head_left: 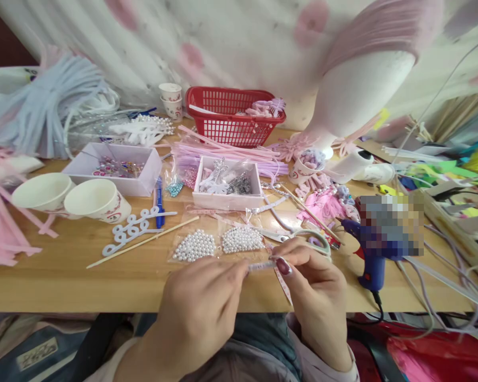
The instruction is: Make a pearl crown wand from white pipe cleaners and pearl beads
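Note:
Over the front edge of the table, both my hands pinch a narrow pale tape measure (262, 266) with small printed marks. A short stretch of it runs between my left hand (203, 305) and my right hand (316, 292). The fingers of each hand are closed, and the left fingertips are partly hidden. Below the right hand a pale strip with reddish marks slants down. Just beyond my hands lie two clear bags of white pearl beads (194, 245) and a pair of scissors (321, 241), partly covered by the right hand.
A blue glue gun (372, 260), partly pixelated, stands at right with its cord. At left are paper cups (99, 200), a looped white pipe cleaner (133, 229) and a wooden stick (143, 242). Behind are white boxes (227, 200) and a red basket (233, 130).

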Demonstrator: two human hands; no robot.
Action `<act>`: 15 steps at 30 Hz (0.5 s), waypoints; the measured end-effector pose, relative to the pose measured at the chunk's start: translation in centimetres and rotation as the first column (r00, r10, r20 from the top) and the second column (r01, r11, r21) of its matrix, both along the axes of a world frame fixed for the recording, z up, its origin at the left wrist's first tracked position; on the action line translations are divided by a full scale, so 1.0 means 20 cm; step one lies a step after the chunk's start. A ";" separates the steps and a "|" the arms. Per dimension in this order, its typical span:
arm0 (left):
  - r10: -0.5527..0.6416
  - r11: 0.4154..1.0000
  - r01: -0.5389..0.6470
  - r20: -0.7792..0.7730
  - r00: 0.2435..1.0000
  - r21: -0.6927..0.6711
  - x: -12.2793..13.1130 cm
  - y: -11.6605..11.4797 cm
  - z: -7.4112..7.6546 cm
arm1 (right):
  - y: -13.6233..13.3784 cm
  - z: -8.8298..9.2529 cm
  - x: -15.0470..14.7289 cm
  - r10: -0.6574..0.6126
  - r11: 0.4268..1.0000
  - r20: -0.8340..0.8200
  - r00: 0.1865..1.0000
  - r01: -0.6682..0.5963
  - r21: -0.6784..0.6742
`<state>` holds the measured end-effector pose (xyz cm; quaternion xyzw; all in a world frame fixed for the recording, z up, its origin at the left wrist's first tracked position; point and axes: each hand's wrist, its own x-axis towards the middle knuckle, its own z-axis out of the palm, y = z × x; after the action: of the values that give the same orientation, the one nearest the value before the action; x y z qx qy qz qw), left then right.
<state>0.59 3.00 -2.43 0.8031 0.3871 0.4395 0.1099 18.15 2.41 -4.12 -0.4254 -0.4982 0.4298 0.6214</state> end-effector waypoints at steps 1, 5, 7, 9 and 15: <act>0.075 0.983 -0.060 -0.078 0.994 0.176 0.00 -0.01 -0.01 | 0.00 0.00 -0.01 -0.031 0.999 0.007 0.999 0.031 0.011; 0.113 0.953 -0.089 -0.067 0.991 0.289 0.01 -0.03 -0.04 | 0.00 0.01 0.00 -0.045 0.994 0.043 0.998 0.040 0.100; -0.014 0.997 0.008 0.078 0.997 0.075 0.02 -0.03 -0.03 | 0.01 0.03 0.02 0.006 0.991 0.094 0.996 -0.018 0.130; -0.156 0.946 0.207 0.209 0.965 -0.249 0.00 -0.01 -0.01 | 0.02 0.03 0.05 0.110 0.983 0.128 0.986 -0.127 0.131; -0.002 0.126 0.652 0.657 0.754 -0.748 -0.04 0.04 -0.04 | 0.04 -0.02 0.07 0.392 0.917 -0.084 0.916 -0.382 0.113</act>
<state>-0.26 3.76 -3.27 0.4712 0.3286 0.2548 0.7779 19.50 3.27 -4.51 -0.2654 -0.5589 0.5422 0.5685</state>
